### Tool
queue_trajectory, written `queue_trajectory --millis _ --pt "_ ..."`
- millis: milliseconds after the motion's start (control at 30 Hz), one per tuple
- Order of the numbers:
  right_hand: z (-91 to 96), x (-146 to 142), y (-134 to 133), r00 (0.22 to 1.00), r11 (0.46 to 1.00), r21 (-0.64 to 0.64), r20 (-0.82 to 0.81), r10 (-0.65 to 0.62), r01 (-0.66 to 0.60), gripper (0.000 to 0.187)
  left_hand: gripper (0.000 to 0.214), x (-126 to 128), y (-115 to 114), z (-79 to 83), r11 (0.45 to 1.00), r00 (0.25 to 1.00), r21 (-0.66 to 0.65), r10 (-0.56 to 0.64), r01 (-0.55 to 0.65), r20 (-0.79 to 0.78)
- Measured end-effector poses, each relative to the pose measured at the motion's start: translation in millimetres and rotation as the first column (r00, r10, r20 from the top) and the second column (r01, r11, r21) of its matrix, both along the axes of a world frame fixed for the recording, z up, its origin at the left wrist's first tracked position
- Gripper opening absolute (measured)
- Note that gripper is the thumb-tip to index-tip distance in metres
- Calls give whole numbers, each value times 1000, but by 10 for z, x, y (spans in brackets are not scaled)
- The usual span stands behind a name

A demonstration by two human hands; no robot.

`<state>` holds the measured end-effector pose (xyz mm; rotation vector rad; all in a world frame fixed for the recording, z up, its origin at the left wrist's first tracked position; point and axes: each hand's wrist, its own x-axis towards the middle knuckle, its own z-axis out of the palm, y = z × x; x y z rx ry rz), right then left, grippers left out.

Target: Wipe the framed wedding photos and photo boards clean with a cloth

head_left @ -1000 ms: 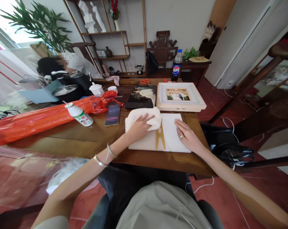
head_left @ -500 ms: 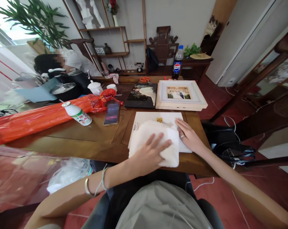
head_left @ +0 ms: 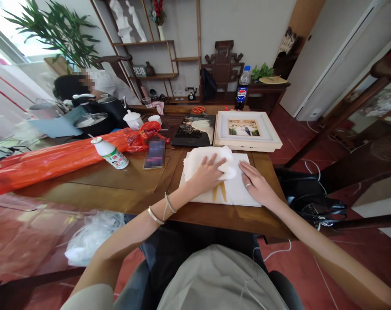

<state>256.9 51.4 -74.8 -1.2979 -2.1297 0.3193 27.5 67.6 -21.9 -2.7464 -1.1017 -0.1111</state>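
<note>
White panel [head_left: 239, 194] lies flat at the near edge of the wooden table [head_left: 117, 183]. Beyond the panel, just touching its far edge, sits a white picture frame [head_left: 270, 137], with a dark photo print [head_left: 195, 129] beside that. A white cloth [head_left: 198, 160] covers the panel's far left corner; the left hand [head_left: 208, 174] presses on it, palm down, fingers spread. The right hand [head_left: 256, 185] rests flat and open on the panel's right part. Left of the panel lies a phone [head_left: 154, 153]. A gold stand piece [head_left: 220, 192] shows on the panel between the hands.
</note>
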Motion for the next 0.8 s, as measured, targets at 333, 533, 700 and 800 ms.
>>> queue_trajectory --millis 333,533,700,800 --pt "-16 41 6 998 998 -23 -43 52 -53 57 21 133 -1101 33 982 984 59 -180 180 -7" --pt "-32 36 17 998 999 2 -57 38 -38 52 26 222 -708 39 997 997 45 -58 60 -45" --pt "-59 61 26 994 996 30 -66 82 -80 58 34 443 -350 -16 992 994 122 24 -11 -109" --pt "-59 75 23 992 994 34 -79 102 -99 56 39 506 -414 -60 980 993 197 5 19 -117"
